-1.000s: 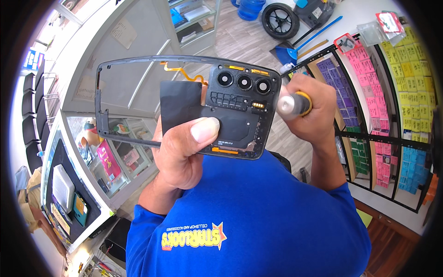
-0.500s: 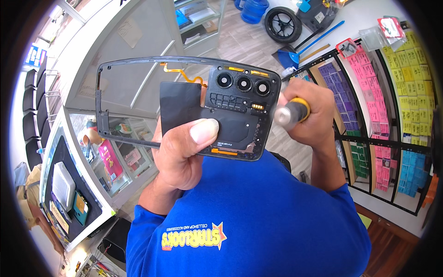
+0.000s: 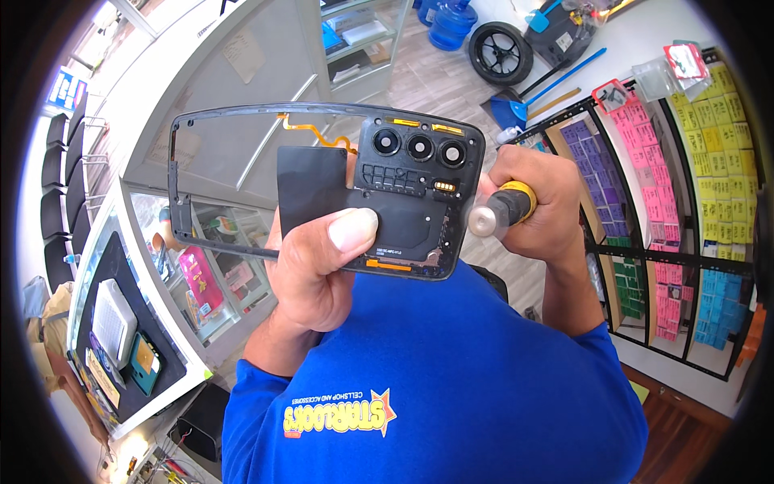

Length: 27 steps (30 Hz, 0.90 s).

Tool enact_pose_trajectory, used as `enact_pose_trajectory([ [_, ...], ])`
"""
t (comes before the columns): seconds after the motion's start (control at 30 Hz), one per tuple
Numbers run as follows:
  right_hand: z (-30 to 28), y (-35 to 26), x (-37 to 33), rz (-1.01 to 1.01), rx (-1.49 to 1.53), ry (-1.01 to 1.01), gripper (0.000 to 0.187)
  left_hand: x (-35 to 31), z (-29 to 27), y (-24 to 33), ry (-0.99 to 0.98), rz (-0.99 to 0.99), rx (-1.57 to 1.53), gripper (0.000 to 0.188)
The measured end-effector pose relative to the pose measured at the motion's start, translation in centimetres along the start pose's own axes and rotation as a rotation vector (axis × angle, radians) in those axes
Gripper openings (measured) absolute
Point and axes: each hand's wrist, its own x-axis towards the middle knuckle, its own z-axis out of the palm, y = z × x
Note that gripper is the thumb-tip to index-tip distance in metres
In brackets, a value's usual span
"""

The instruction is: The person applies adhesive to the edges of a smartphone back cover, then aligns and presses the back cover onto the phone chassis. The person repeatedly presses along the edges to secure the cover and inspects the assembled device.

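Note:
My left hand (image 3: pixel 314 262) is closed on a black phone mid-frame (image 3: pixel 399 218), its thumb pressed across the face and its fingers hidden behind. Three round camera lenses (image 3: pixel 420 147) sit in a row at the frame's right end, and an orange flex cable (image 3: pixel 310 127) curls near its top edge. The frame's left part is a see-through opening, with a dark sheet (image 3: pixel 310 181) beside it. Just right of the frame, my right hand (image 3: pixel 544 189) is wrapped around a black-and-yellow-handled tool (image 3: pixel 516 202). Its round, pale end faces up; its exact kind is unclear.
Racks of colourful labelled boxes (image 3: pixel 665 194) stand on the right. A glass display case (image 3: pixel 210 282) is at the left, near a dark mat (image 3: pixel 121 323) with devices. Farther off are a black wheel (image 3: pixel 501 53), a blue dustpan (image 3: pixel 509 109) and a blue water jug (image 3: pixel 451 24).
The tool's round end has moved slightly down and left with my right hand, closer to the phone mid-frame's edge. My left hand's grip stays the same; the background has shifted slightly.

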Motion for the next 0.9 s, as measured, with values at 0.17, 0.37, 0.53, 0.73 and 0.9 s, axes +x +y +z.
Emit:
enact_pose_trajectory([
  [0.17,1.1,-0.5,1.0,0.008,0.015,0.053,0.019,-0.6,-1.3,0.1,0.039,0.046,0.049,0.064],
  [0.37,2.9,-2.3,0.8,-0.056,0.068,-0.076,0.018,-0.8,-2.5,0.2,0.055,0.188,0.042,0.046],
  [0.53,4.1,-2.2,1.9,0.049,0.072,0.02,0.022,-1.3,-3.6,0.2,0.064,0.318,0.044,0.03],
  [0.73,5.3,-2.3,2.5,0.069,0.122,0.037,0.018,-1.5,-4.9,0.8,0.023,0.265,0.03,0.027],
  [0.9,7.8,-2.8,1.5,0.448,0.619,0.06,0.023,-1.5,-5.8,1.3,0.024,0.212,-0.002,0.03],
])
